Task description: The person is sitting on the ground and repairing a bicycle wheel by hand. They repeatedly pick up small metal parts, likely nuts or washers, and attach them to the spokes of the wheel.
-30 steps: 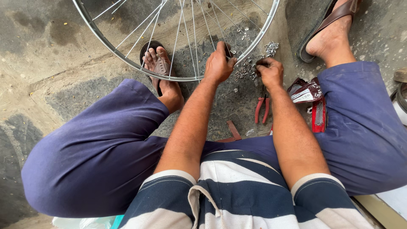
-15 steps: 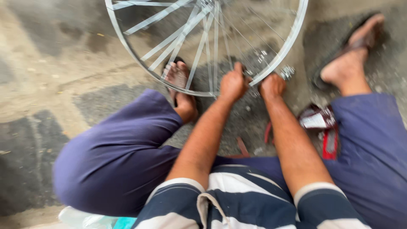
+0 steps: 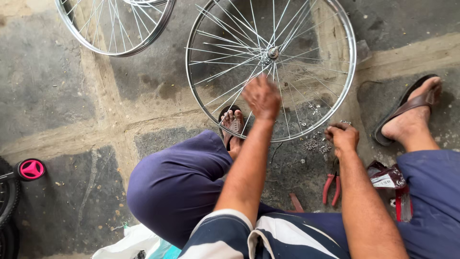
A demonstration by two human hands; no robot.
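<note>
At the far left, a pink toy wheel (image 3: 31, 169) and a dark tyre edge (image 3: 7, 196) are now brought into view, neither of which was seen half a second ago. At the top left, part of a second spoked rim (image 3: 115, 26) is also newly seen. A white plastic bag (image 3: 132, 242) lies at the bottom, beside the bent left leg in dark blue cloth (image 3: 177, 184).

The bicycle wheel (image 3: 352, 62), a bare silver rim with thin spokes and a hub (image 3: 273, 52), is now shown whole on the concrete floor (image 3: 57, 96); earlier only its lower arc was framed. Its lower edge lies just ahead of the left foot in a sandal (image 3: 232, 122).

The left hand (image 3: 262, 98) has been lifted from the rim's lower edge, where it was held a moment ago, and is now raised over the spokes below the hub. It is blurred, with the back turned to the camera; how far it is open, and whether anything is held, cannot be told.

The right hand (image 3: 342, 136) has been kept low, at the rim's lower right edge. Its fingers are curled in loosely, just beside a scatter of small metal nipples (image 3: 318, 144); whether one is pinched cannot be told.

Further right, red-handled pliers (image 3: 331, 187) lie on the floor near the right forearm, with a dark red packet (image 3: 385, 175) beside them. The right foot in a brown sandal (image 3: 407, 110) is set well apart from the rim.
</note>
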